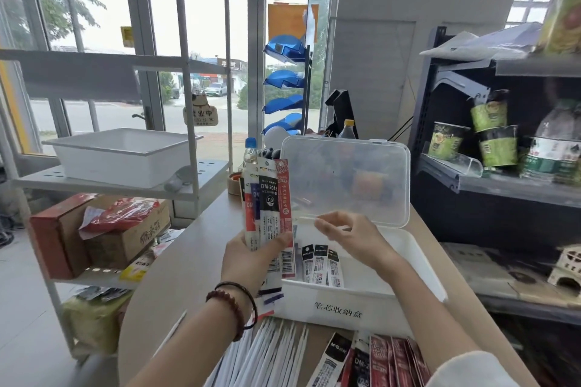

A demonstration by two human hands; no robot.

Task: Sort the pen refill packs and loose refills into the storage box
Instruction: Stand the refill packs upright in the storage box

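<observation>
White plastic forms the open storage box point(345, 308) on the table point(176, 276), its clear lid point(345, 179) raised; three packs point(320, 264) are laid inside. A fan of refill packs point(267, 198) is gripped upright by the left hand point(248, 261) just left of the box. The right hand point(355, 239) is held over the box, fingers loosely curled; whether anything is pinched cannot be told. Loose refills point(267, 352) are spread before the box.

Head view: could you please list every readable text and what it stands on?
"DM-2018" and "0.5": held pack, left hand.
"笔芯收纳盒": box front.
"营业中": door sign.
"M&G": bottom pack.
Other print: too blurred.
</observation>
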